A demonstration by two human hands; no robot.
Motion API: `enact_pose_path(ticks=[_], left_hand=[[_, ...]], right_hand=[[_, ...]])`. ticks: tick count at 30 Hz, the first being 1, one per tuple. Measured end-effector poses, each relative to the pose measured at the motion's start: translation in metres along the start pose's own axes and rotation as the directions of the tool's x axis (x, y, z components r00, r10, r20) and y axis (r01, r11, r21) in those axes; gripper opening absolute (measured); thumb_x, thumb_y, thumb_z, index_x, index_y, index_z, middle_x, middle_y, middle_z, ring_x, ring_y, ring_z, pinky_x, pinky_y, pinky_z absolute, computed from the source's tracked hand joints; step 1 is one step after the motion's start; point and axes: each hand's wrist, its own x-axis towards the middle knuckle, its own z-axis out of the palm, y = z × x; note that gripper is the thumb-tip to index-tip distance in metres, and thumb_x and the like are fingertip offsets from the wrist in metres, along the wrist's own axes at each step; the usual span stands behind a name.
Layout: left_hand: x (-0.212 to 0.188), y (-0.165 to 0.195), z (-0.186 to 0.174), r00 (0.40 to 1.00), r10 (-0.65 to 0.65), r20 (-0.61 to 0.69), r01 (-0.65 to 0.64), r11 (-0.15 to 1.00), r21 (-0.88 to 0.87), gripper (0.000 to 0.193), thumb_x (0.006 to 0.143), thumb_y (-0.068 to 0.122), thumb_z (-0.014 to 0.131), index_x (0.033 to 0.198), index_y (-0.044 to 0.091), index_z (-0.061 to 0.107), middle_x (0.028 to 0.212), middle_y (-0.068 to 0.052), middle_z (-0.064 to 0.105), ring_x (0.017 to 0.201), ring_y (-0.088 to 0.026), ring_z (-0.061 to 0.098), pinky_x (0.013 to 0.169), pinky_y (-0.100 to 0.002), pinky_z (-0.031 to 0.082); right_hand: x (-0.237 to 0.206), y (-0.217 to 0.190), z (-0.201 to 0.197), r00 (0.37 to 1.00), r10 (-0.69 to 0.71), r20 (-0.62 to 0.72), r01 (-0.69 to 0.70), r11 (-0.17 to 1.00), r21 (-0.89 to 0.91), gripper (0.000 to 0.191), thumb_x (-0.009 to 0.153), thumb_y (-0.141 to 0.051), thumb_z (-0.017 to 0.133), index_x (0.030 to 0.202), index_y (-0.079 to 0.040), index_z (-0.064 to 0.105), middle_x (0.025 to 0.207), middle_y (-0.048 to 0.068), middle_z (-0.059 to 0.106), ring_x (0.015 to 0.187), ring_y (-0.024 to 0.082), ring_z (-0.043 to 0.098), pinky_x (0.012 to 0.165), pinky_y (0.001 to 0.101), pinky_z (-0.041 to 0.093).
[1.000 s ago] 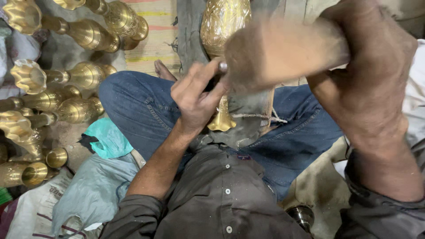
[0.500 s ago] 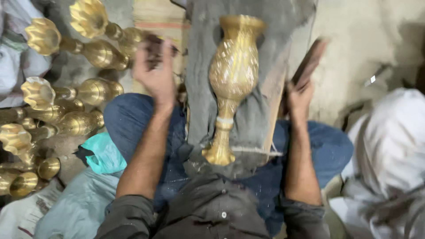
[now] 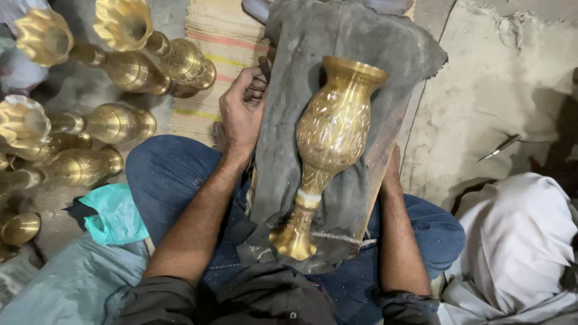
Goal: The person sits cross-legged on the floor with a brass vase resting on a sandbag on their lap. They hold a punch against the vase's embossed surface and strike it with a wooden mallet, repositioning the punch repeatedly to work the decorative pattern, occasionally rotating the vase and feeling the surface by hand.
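Lowered since before, my left hand (image 3: pixel 241 111) clenches the grey cloth (image 3: pixel 337 54) at nine o'clock, steadying the brass vase (image 3: pixel 328 138); my right hand (image 3: pixel 392 171) is hidden at three, grip unclear.

One gold vase (image 3: pixel 330 141) lies on one grey cloth (image 3: pixel 301 90) across the person's lap. About seven more gold vases (image 3: pixel 120 66) lie in a bunch on the floor. I see two hands, one teal rag (image 3: pixel 114 213), one striped mat (image 3: pixel 223 36) and one white cloth (image 3: pixel 518 241).
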Motion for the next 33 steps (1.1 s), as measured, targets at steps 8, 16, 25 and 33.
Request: enact_pose_path(ticks=[8, 16, 25, 33], left_hand=[[-0.004, 0.022, -0.005, 0.994, 0.089, -0.057, -0.085, 0.994, 0.067, 0.020, 0.100, 0.008, 0.075, 0.117, 0.002, 0.067, 0.088, -0.004, 0.074, 0.077, -0.010, 0.070, 0.068, -0.025, 0.058], [-0.010, 0.024, -0.014, 0.983, 0.074, -0.167, -0.091, 0.991, -0.098, 0.019, 0.101, 0.012, 0.075, 0.115, 0.002, 0.066, 0.087, -0.003, 0.073, 0.075, -0.009, 0.071, 0.064, -0.024, 0.059], [-0.053, 0.025, -0.020, 0.913, 0.396, 0.099, -0.366, 0.901, -0.232, 0.024, 0.104, 0.010, 0.076, 0.124, 0.001, 0.067, 0.109, -0.007, 0.077, 0.097, -0.012, 0.076, 0.086, -0.027, 0.064], [-0.034, 0.039, 0.005, 0.681, 0.499, 0.537, -0.543, 0.835, -0.089, 0.036, 0.097, 0.023, 0.077, 0.129, 0.008, 0.070, 0.110, -0.009, 0.077, 0.090, -0.016, 0.078, 0.079, -0.029, 0.067]], right_hand=[[0.002, -0.008, 0.001, 0.984, -0.166, -0.063, 0.170, 0.984, 0.053, 0.039, 0.101, -0.027, 0.059, 0.125, 0.004, 0.064, 0.120, 0.019, 0.071, 0.108, 0.021, 0.063, 0.092, 0.0368, 0.051], [-0.023, -0.059, -0.019, 0.895, -0.316, -0.314, 0.360, 0.929, 0.090, 0.038, 0.098, -0.016, 0.071, 0.127, 0.005, 0.059, 0.112, 0.012, 0.070, 0.099, 0.018, 0.062, 0.088, 0.0348, 0.052], [-0.072, -0.056, -0.039, 0.887, -0.288, -0.361, 0.363, 0.918, 0.159, 0.026, 0.098, -0.014, 0.075, 0.109, 0.001, 0.057, 0.084, 0.002, 0.062, 0.068, 0.010, 0.060, 0.061, 0.0285, 0.050], [-0.095, -0.042, -0.053, 0.841, -0.435, -0.322, 0.389, 0.899, -0.200, 0.035, 0.097, -0.013, 0.080, 0.117, 0.000, 0.054, 0.094, 0.010, 0.063, 0.086, 0.016, 0.059, 0.078, 0.0330, 0.051]])
